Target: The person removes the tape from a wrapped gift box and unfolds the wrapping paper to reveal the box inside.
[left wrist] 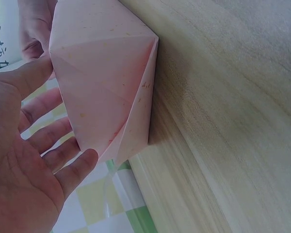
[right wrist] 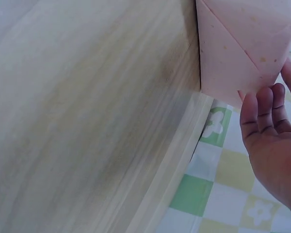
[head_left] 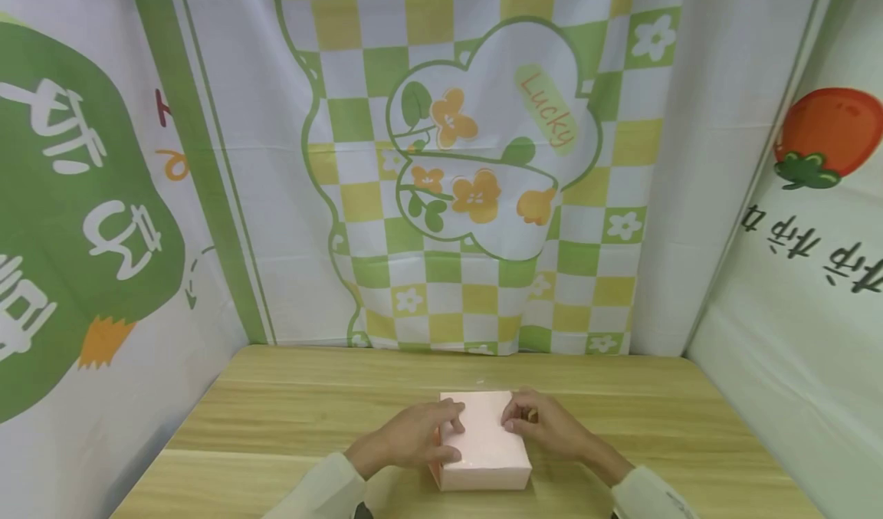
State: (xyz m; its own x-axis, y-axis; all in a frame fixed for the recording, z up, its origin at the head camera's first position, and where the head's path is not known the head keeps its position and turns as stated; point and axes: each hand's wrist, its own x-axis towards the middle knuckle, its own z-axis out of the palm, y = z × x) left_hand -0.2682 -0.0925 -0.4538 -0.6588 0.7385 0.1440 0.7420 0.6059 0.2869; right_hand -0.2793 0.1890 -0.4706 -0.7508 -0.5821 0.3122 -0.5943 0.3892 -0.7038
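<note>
A box-shaped parcel in pink paper with gold flecks [head_left: 483, 438] stands on the table. Folded paper with slanting creases [left wrist: 136, 104] covers its left side. My left hand [head_left: 421, 435] touches the parcel's left edge, thumb near the front and fingertips on top. In the left wrist view its fingers [left wrist: 41, 109] are spread and only slightly bent. My right hand [head_left: 548, 427] is at the far right edge, thumb and forefinger tips together at the paper. The right wrist view shows its other fingers [right wrist: 264, 109] curled by a paper flap; the forefinger is hidden there.
The parcel sits near the front of a wooden table [head_left: 310, 404]. Behind it hangs a green and yellow checked cloth [head_left: 479, 297]. White printed curtains stand along the left [head_left: 221, 274] and right [head_left: 759, 350] sides.
</note>
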